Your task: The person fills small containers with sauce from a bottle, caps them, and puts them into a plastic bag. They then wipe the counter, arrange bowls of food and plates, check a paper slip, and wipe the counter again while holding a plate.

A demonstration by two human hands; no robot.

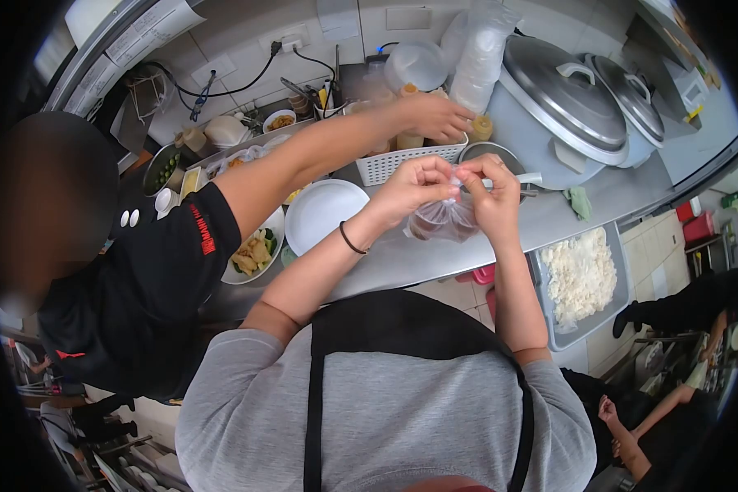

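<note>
My left hand (418, 189) and my right hand (494, 195) meet at the gathered neck of a small clear plastic bag (449, 221), fingers pinched on it from both sides. Something dark sits in the bottom of the bag; I cannot make out what. The bag hangs over the front of the steel counter (389, 261). Just behind my hands stand a white perforated basket (379, 170) with sauce bottles and a round metal pot (508, 156), partly hidden by my right hand. A white plate (326, 215) lies left of my left wrist.
A co-worker's arm (320, 156) reaches across from the left, its hand above the basket. Large lidded pots (564, 94) stand at the back right. A grey tub of rice (580, 279) is below right. A bowl of food (257, 252) sits at left.
</note>
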